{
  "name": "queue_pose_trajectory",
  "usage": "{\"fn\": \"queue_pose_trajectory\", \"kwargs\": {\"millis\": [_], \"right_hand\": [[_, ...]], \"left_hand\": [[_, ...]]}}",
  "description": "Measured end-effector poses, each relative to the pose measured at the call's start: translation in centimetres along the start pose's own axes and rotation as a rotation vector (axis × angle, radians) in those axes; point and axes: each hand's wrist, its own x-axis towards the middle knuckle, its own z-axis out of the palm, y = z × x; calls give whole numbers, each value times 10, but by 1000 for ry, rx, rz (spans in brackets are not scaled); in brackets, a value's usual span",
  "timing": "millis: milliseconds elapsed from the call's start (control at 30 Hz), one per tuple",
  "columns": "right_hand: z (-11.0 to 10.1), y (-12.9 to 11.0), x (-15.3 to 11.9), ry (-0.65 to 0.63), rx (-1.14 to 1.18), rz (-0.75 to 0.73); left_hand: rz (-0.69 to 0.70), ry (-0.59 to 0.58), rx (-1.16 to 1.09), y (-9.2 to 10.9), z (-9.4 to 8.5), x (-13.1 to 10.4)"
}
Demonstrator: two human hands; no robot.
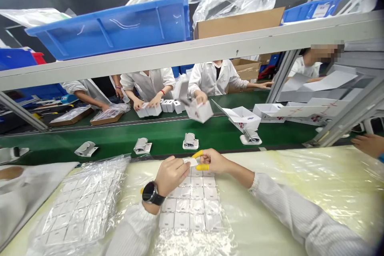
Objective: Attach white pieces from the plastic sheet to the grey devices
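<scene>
A small white flat piece (191, 161) with faint dark marks is held up between my two hands. My left hand (171, 174), with a black watch (152, 193) on its wrist, closes its fingers on the left side of the piece. From the right, my right hand (213, 161) grips the other edge with a thumb and finger in yellow finger cots. Below them lie rows of small white boxes (182, 206) under clear plastic, partly hidden by my left hand and wrist. A second plastic-wrapped batch of white boxes (81, 204) lies to the left.
Several white devices with rolled grey cuffs (191, 141) sit along the green conveyor belt (165, 132). Co-workers across it handle white boxes (199, 111). Open white cartons (243, 118) stand on the right. Overhead, a shelf beam (210, 50) carries a blue bin (120, 24). Another person's hand (370, 144) shows at right.
</scene>
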Motion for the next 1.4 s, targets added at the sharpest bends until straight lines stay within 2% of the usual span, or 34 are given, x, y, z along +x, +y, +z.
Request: {"fn": "queue_pose_trajectory", "kwargs": {"millis": [67,167,267,400,533,667,867,1067,1400], "right_hand": [[-7,8,1,33,23,-23],[-27,22,6,77,-50,-38],[-57,38,16,198,-320,-30],[-92,59,37,354,-731,25],[-104,74,52,328,-808,34],[-105,83,52,299,-771,40],[-113,84,44,320,-779,109],[-125,75,39,297,-827,95],[-142,81,22,337,-674,107]], "left_hand": [[8,-42,0,-2,6,9],[-53,-172,-55,-7,18,23],[-191,-307,-151,-19,35,38],[-313,-345,-218,-43,68,52],[-371,-356,-272,-62,102,61],[-392,-400,-372,-66,123,66],[-369,-381,-435,-63,133,72],[-369,-393,-442,-57,137,84],[-360,-427,-464,-43,147,102]]}}
